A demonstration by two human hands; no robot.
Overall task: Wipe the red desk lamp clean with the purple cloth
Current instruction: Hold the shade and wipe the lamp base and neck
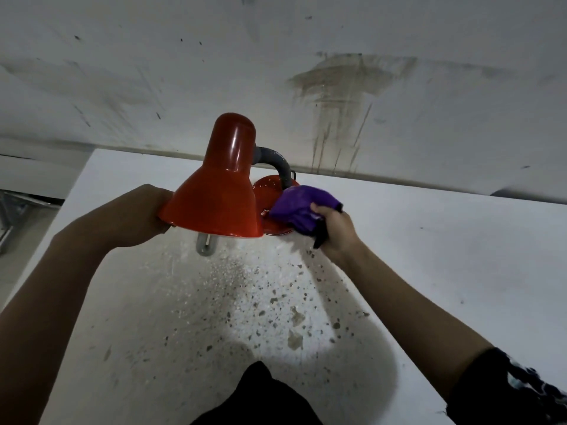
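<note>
The left hand (139,214) holds the one red lamp's (219,191) shade, and the right hand (333,230) squeezes the one purple cloth (299,207) against the lamp's base.

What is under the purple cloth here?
The lamp's red round base lies under the purple cloth, gripped by the right hand. The base's left part shows; its right part and the foot of the grey neck are covered. The left hand holds the red shade.
</note>
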